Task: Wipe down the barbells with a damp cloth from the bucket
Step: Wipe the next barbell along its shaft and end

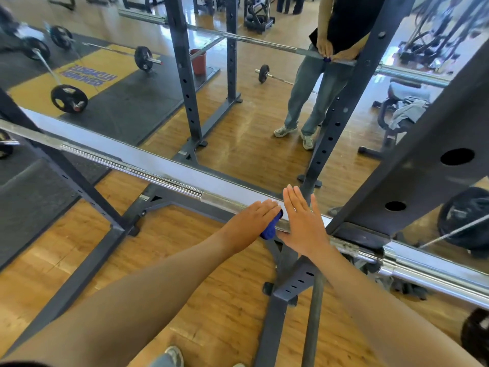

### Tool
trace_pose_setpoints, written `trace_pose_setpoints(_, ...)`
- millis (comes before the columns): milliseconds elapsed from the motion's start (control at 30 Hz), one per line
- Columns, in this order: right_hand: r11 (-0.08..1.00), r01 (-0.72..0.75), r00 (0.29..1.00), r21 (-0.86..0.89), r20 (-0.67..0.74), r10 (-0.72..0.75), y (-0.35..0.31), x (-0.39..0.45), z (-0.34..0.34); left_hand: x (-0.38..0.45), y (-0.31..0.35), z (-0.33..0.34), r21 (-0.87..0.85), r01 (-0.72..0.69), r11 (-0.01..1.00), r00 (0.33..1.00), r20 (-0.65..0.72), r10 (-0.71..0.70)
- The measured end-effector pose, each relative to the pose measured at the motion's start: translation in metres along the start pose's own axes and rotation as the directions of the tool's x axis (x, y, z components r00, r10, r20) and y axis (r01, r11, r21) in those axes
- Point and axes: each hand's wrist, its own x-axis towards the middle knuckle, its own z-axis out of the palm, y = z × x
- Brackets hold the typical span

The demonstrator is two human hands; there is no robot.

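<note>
A chrome barbell lies across a dark squat rack in front of a wall mirror. My left hand lies over the bar near its right end and holds a blue cloth wrapped against it, with cloth showing below and beside the fingers. My right hand is just right of the cloth with straight fingers spread, its palm over the bar and holding nothing. A red bucket shows only as a reflection in the mirror.
The rack's floor frame and a slanted upright stand on the wooden floor below the bar. Loaded barbells on black mats and a person's reflection appear in the mirror. A black weight plate sits at the right.
</note>
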Motion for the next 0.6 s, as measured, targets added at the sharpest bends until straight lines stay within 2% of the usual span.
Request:
trace_pose_setpoints(100,0.998,0.054,0.998,-0.03,0.037,-0.053,-0.003,0.015,0.003,-0.02,-0.025,-0.009,-0.043,-0.045,0.998,0.999,-0.009,0.044)
trace_pose_setpoints(200,0.999,0.038,0.999,-0.005,0.006,-0.038,-0.003,0.017,0.007,-0.04,-0.054,-0.008,-0.02,0.048,0.999,0.994,-0.098,-0.05)
trace_pose_setpoints(267,0.999,0.037,0.999,0.02,-0.012,-0.037,-0.005,0.015,0.005,-0.034,-0.041,-0.002,-0.022,0.061,0.998,0.993,-0.096,-0.063)
trace_pose_setpoints(333,0.999,0.041,0.999,0.029,-0.005,-0.041,-0.006,0.015,0.003,-0.018,-0.013,0.011,-0.049,-0.009,0.999,0.997,-0.082,0.005)
trace_pose_setpoints(400,0.999,0.038,0.997,0.022,0.062,-0.04,-0.005,0.016,0.0,-0.008,-0.002,0.019,-0.105,-0.045,0.993,0.996,-0.081,0.036)
trace_pose_setpoints(467,0.999,0.036,0.994,0.019,0.1,-0.037,-0.004,0.017,0.001,-0.015,-0.016,0.015,-0.054,-0.045,0.997,0.996,-0.085,0.041)
trace_pose_setpoints(533,0.999,0.025,0.992,0.038,0.123,-0.03,-0.004,0.018,0.003,-0.032,-0.041,0.006,-0.037,0.005,0.999,0.995,-0.102,-0.009)
trace_pose_setpoints(600,0.999,0.025,0.994,0.029,0.105,-0.028,-0.004,0.017,0.003,-0.046,-0.05,0.004,-0.059,0.129,0.99,0.979,-0.153,-0.137)
